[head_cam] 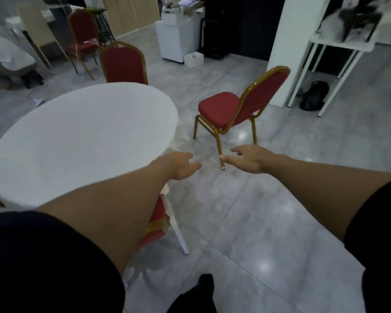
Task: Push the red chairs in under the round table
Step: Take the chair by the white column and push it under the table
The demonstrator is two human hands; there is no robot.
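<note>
A round table [81, 141] under a white cloth fills the left. One red chair [235, 107] with a gold frame stands apart from the table on its right, seat turned toward it. Another red chair [123, 63] sits tucked at the table's far side, only its back showing. A third red chair [155, 224] is under the table's near edge, mostly hidden by my left arm. Both arms reach forward. My left hand [178, 166] hangs open over the floor by the table's edge. My right hand [248, 160] is open, fingers spread, in front of the free chair's near leg, holding nothing.
A fourth red chair [82, 35] stands at the back left near a covered object [7, 55]. A white cabinet [178, 37], a white pillar [289, 37] and a white shelf rack [339, 55] with a black bag [314, 96] under it lie behind.
</note>
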